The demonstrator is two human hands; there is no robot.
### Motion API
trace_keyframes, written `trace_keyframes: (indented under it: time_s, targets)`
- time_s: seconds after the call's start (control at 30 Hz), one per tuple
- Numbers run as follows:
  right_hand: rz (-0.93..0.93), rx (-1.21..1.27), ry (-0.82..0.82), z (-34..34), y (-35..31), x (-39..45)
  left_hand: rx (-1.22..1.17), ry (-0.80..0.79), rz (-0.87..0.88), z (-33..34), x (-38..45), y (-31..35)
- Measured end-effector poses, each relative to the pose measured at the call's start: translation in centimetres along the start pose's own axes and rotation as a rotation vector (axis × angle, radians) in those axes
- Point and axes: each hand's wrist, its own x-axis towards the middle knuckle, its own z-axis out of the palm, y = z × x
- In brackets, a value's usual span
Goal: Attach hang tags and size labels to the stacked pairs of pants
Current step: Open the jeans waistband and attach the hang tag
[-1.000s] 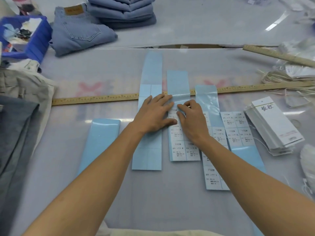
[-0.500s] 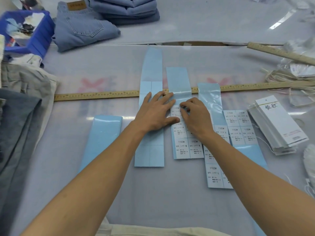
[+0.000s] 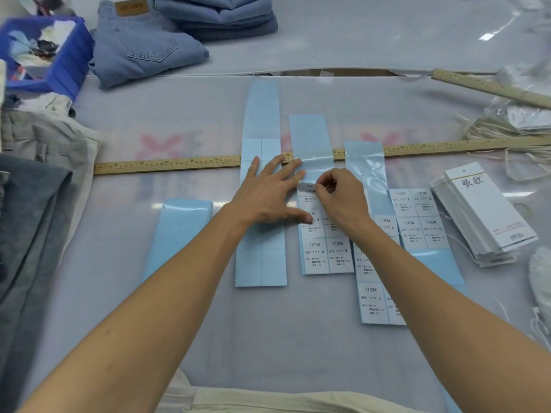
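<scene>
At your far left a grey and beige heap of pants (image 3: 32, 186) lies on the bench (image 3: 268, 347), with folded denim pants (image 3: 143, 46) farther back beside a blue bin (image 3: 68, 61). Moving right, a bare blue backing strip (image 3: 176, 234) and a second, longer spent strip (image 3: 261, 204) lie across the wooden ruler (image 3: 167, 165).

Your left hand (image 3: 268, 198) lies flat, fingers spread and straight, holding nothing; its thumb presses on the sheet of M size labels (image 3: 326, 251) to pin it down. Your right hand (image 3: 340, 201) has changed: half a second ago its fingers were flat on that sheet, and now thumb and forefinger are curled into a pinch on the top-left label (image 3: 307, 189), whose upper edge is lifted off the backing. That suggests the peel has started, so one sticker should soon be free to go on a tag.

Further right lie the L labels (image 3: 372, 299), then the XL labels (image 3: 420, 219), and the stack of hang tags (image 3: 489, 216) near the bench's right edge, untouched. No pants are tagged in view.
</scene>
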Motion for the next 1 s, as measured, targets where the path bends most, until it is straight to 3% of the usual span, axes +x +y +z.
trace_keyframes:
  time_s: [0.13,0.27,0.43,0.5,0.67,0.83,1.0]
  targets:
    - [0.061,0.209,0.063,-1.3,-0.6,-1.7,0.043,-0.053,0.006,-0.8,0.1,0.0]
    - [0.107,0.463,0.267,-4.9,-0.8,-4.7,0.075,-0.091,-0.007,-1.8,0.1,0.8]
    - [0.093,0.524,0.314,-10.1,1.3,-11.4,0.222,-0.070,0.108,-3.9,0.2,3.8]
    - [0.129,0.548,0.375,-12.2,2.8,-14.4,0.264,-0.052,0.219,-4.6,0.4,6.5]
    - [0.217,0.520,0.557,-17.1,6.7,-20.7,-0.047,0.151,0.364,-5.3,1.7,18.5]
    - [0.243,0.478,0.615,-20.6,9.0,-23.2,-0.002,0.193,0.453,-4.2,5.8,29.1]
    - [0.187,0.423,0.616,-24.3,10.2,-23.1,0.146,0.205,0.479,-3.8,7.6,31.9]
